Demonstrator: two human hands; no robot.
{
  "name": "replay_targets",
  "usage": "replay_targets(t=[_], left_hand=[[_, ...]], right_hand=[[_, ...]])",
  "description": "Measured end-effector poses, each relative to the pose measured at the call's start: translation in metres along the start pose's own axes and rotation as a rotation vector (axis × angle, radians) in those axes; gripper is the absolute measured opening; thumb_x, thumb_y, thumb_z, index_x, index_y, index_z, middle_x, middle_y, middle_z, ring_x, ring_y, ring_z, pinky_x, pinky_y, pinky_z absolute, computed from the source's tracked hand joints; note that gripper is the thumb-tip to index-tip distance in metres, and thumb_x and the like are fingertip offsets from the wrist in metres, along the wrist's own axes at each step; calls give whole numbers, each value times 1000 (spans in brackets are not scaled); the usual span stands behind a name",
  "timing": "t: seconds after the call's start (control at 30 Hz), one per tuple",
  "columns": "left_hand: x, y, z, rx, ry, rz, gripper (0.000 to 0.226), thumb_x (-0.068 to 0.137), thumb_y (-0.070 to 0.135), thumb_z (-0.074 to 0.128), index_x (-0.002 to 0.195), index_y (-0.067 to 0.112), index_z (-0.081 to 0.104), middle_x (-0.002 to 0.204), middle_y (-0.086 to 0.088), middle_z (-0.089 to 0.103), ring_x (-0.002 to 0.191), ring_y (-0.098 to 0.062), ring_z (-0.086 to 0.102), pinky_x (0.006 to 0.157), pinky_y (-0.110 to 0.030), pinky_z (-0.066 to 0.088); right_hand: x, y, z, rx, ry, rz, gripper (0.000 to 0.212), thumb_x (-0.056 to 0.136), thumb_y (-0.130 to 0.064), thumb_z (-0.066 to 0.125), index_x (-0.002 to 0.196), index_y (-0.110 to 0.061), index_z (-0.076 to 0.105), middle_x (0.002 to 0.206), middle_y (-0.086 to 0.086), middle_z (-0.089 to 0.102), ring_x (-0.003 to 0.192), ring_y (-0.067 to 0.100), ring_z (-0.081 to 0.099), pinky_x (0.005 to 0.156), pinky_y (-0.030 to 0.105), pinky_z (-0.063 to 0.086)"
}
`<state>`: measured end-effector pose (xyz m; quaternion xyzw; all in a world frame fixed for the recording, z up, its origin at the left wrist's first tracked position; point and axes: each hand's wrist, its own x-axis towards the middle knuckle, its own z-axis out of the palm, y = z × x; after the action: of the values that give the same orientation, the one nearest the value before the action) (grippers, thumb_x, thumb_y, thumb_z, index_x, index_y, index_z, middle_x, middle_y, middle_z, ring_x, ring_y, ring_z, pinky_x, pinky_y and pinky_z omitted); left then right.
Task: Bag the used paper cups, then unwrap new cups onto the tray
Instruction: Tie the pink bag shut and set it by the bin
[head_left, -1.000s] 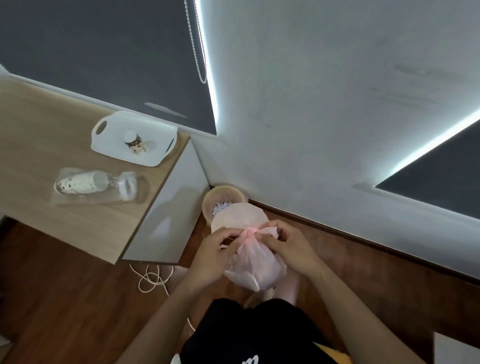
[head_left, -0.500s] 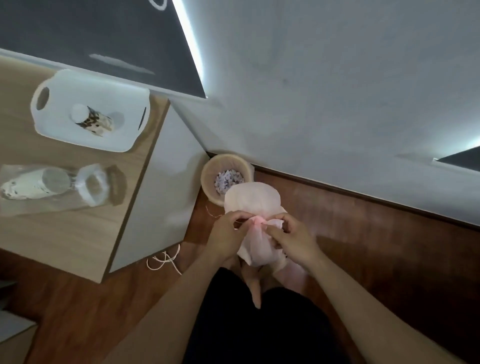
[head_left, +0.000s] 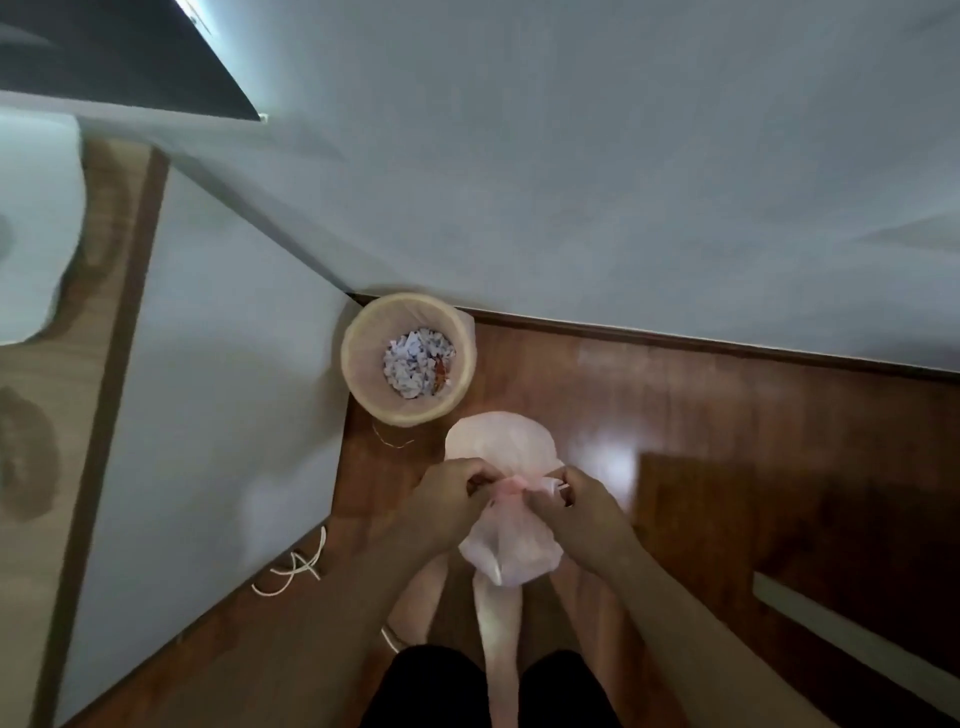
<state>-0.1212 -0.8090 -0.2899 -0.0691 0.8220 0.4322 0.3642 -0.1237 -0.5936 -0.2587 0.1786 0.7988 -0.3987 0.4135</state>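
Two hands, left (head_left: 451, 498) and right (head_left: 586, 503), pinch the pink bag (head_left: 506, 545) neck with curled fingers.

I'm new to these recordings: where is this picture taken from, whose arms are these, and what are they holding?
There is no machine here. A person wears a wide-angle camera on the head, so you look down along their own arms towards the floor. The left hand and right hand both pinch the gathered neck of a thin pink plastic bag, seemingly tying it; its contents cannot be seen. Beyond it, on the wooden floor by the wall, stands a round waste basket holding paper scraps. A blurred desk fills the left side, with a white cable at its foot.
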Motion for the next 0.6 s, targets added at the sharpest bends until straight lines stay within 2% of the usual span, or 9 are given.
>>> replay_targets(t=[0.07, 0.13, 0.23, 0.33, 0.43, 0.5, 0.6], left_hand=[[18, -2, 3, -17, 2, -7, 19, 107, 29, 75, 120, 22, 86, 112, 11, 85, 100, -1, 76, 84, -6, 49], [35, -3, 7, -8, 5, -11, 19, 105, 22, 77, 121, 18, 87, 114, 8, 86, 101, -4, 76, 83, -3, 48], [59, -3, 10, -18, 7, -35, 20, 104, 18, 77, 121, 18, 87, 115, 6, 86, 102, -4, 77, 82, -4, 49], [75, 3, 8, -42, 36, -44, 18, 104, 20, 78, 121, 18, 86, 115, 7, 85, 102, -5, 75, 86, -13, 53], [86, 8, 0, -77, 88, -49, 24, 108, 21, 75, 130, 17, 83, 125, 5, 83, 112, -6, 75, 89, -7, 52], [89, 7, -7, -105, 120, -86, 28, 107, 11, 72, 133, 14, 81, 129, 1, 82, 111, -7, 73, 89, -3, 52], [84, 6, -16, -117, 150, -109, 28, 108, 5, 70, 132, 13, 81, 124, 3, 81, 108, -4, 71, 84, 5, 47]], right_hand=[[14, 8, -3, 36, 9, 14, 25, 99, -48, 69, 109, -25, 69, 103, -5, 77, 96, 17, 74, 80, 37, 63], [26, 14, -6, 77, 1, 39, 24, 100, -45, 71, 111, -24, 69, 105, -2, 77, 96, 21, 75, 75, 32, 57], [43, 21, -11, 95, 15, 44, 22, 100, -42, 71, 111, -23, 69, 99, 0, 78, 89, 21, 77, 72, 32, 57], [56, 19, -16, 120, 79, 18, 16, 102, -39, 71, 102, -22, 70, 87, -5, 75, 72, 15, 79, 62, 27, 52], [67, 11, -20, 158, 138, -46, 8, 106, -33, 69, 103, -27, 74, 96, -9, 77, 68, 11, 80, 53, 19, 49], [71, 8, -21, 200, 133, -72, 14, 107, -23, 66, 113, -30, 78, 107, -11, 81, 74, 11, 80, 61, 18, 54], [70, 4, -20, 183, 109, -100, 21, 108, -22, 64, 120, -28, 80, 109, -13, 83, 87, 9, 78, 74, 22, 59]])
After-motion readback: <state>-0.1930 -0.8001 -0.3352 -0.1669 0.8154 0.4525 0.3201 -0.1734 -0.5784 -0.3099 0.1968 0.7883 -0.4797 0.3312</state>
